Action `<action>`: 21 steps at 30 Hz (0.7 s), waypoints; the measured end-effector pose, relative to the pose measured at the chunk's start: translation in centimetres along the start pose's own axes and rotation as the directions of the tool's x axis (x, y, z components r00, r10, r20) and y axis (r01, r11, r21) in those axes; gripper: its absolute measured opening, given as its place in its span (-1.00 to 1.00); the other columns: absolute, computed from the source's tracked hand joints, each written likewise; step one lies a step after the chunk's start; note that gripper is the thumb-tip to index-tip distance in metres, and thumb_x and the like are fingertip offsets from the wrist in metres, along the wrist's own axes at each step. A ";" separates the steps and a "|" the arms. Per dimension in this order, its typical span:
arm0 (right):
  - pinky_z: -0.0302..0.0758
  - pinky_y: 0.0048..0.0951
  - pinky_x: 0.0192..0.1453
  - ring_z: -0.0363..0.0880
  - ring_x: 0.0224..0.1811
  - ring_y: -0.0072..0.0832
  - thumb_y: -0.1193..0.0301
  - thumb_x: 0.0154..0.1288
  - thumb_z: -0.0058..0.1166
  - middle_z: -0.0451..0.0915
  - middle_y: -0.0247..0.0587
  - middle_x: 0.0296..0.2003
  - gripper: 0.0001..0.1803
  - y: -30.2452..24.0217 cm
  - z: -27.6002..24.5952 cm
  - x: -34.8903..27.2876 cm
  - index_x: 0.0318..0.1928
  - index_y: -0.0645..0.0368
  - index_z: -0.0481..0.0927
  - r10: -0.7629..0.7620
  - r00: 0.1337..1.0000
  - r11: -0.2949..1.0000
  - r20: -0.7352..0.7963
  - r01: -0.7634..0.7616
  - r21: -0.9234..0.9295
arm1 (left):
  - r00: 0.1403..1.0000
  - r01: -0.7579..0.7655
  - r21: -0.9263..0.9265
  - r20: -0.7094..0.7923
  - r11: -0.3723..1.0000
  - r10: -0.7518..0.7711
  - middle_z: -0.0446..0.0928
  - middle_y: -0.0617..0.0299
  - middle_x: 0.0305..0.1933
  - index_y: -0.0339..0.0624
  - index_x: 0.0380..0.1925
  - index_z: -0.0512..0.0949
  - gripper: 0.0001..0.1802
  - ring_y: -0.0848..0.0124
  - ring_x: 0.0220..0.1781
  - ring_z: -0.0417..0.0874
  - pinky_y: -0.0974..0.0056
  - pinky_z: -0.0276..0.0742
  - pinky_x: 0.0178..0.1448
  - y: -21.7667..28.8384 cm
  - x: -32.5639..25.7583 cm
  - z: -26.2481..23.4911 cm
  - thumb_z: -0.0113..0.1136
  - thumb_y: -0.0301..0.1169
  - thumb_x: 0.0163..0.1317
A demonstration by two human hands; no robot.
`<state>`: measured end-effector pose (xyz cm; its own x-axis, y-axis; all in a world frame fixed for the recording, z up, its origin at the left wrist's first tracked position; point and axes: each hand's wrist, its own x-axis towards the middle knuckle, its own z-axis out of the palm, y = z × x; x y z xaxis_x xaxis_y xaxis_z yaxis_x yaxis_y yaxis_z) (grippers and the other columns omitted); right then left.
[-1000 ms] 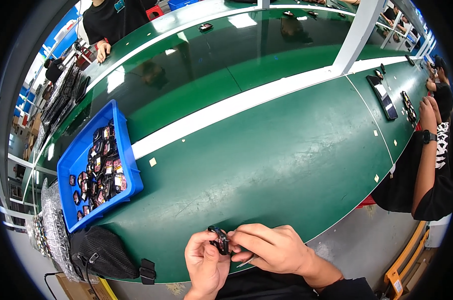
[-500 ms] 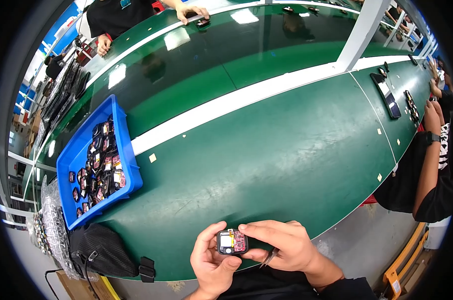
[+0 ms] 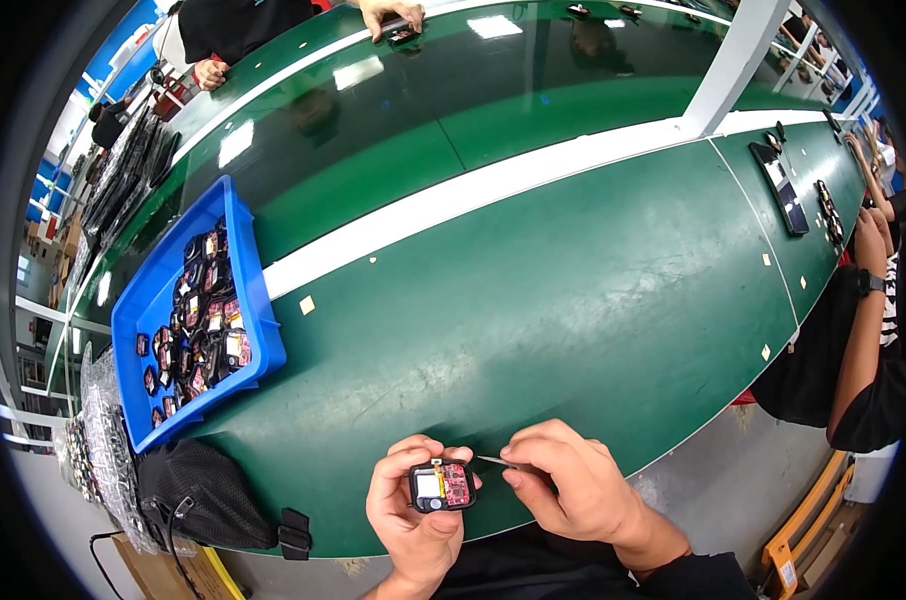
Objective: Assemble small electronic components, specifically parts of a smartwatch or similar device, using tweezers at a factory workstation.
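My left hand (image 3: pixel 408 515) grips an opened smartwatch body (image 3: pixel 441 486) by its edges, just above the near edge of the bench. Its rounded black case shows a red circuit board, a pale block and a yellow strip. Pinched in my right hand (image 3: pixel 573 485) are thin metal tweezers (image 3: pixel 497 461). Their tip points left, close to the upper right corner of the watch body; whether it touches, I cannot tell.
On the left, a blue bin (image 3: pixel 266 345) holds many similar bodies. A black bag (image 3: pixel 203 495) lies at the near left edge beside bubble wrap (image 3: pixel 108 440). A white post (image 3: pixel 733 65) rises from the divider. Co-workers sit opposite and at right, near a dark phone-like slab (image 3: pixel 779 188).
My right hand has let go of the watch body's edge and moved slightly right. The tweezers have swung round toward the body. My left hand has shifted a little left with it.
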<state>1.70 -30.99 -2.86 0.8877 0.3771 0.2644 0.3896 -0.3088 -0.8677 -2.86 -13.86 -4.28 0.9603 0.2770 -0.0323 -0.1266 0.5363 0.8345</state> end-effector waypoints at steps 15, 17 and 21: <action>0.52 -0.49 -0.48 0.66 -0.53 -0.43 0.57 0.04 0.49 0.79 -0.13 -0.24 -0.63 0.2 0.7 0.1 -0.12 0.26 0.66 -0.261 0.962 0.944 -0.081 0.236 -0.231 | 1.000 -0.007 0.109 0.022 0.994 0.004 0.44 0.03 0.18 -0.34 0.13 0.52 -0.20 0.18 0.07 0.71 0.14 0.67 0.16 -0.1 -0.2 -0.4 0.68 -0.09 0.01; 0.51 -0.49 -0.48 0.65 -0.54 -0.44 0.57 0.03 0.49 0.79 -0.13 -0.25 -0.65 0.0 0.6 0.1 -0.14 0.26 0.66 -0.256 0.963 0.944 -0.080 0.232 -0.233 | 0.999 -0.011 0.115 0.034 0.993 0.008 0.43 0.03 0.18 -0.34 0.12 0.52 -0.20 0.18 0.06 0.71 0.15 0.66 0.16 -0.1 -0.2 -0.5 0.69 -0.09 0.01; 0.50 -0.51 -0.49 0.62 -0.56 -0.46 0.58 0.00 0.50 0.79 -0.14 -0.25 -0.68 -0.1 0.5 0.1 -0.20 0.25 0.68 -0.279 0.957 0.936 -0.080 0.252 -0.245 | 0.999 -0.010 0.134 0.051 0.991 0.003 0.42 0.02 0.19 -0.35 0.11 0.53 -0.20 0.18 0.06 0.70 0.15 0.65 0.18 -0.1 -0.2 -0.4 0.69 -0.10 0.00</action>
<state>1.64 -30.47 -2.96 0.7606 0.3773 0.5283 0.6486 -0.4076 -0.6427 -3.19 -13.65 -4.57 0.9713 0.2378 -0.0015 -0.1020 0.4222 0.9008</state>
